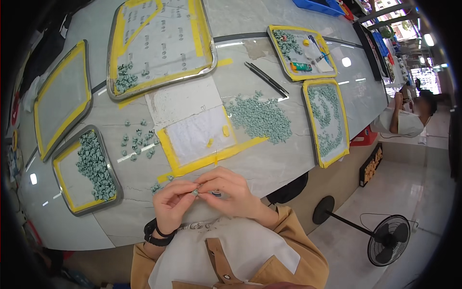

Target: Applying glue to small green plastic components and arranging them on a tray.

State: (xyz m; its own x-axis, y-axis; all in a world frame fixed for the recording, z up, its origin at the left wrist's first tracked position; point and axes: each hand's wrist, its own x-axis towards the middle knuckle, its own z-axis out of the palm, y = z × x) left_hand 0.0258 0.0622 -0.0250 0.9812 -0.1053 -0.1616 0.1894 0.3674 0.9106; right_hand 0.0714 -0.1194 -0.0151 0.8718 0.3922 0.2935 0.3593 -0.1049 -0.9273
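Observation:
Close to my body at the table's near edge, my left hand [172,204] and my right hand [228,193] meet, fingertips pinched together. Between them they hold a small grey-green piece [195,191], mostly covered by the fingers; its exact kind is too small to make out. A few like it [156,188] lie just beside my left hand. Ahead of my fingers is a white sheet [197,139] bordered with yellow tape, with small yellow bits on it. A heap of similar green pieces [260,118] spreads to its right, and a looser scatter [138,139] lies to its left.
Left stands a tray [67,189] part-filled with green pieces; beyond it, an upright-looking taped tray [85,103]. A large tray [166,81] lies at the back. Two right-hand trays [314,139] [310,76] hold pieces and tools. Black tweezers [266,79] lie between. A fan [388,240] stands right.

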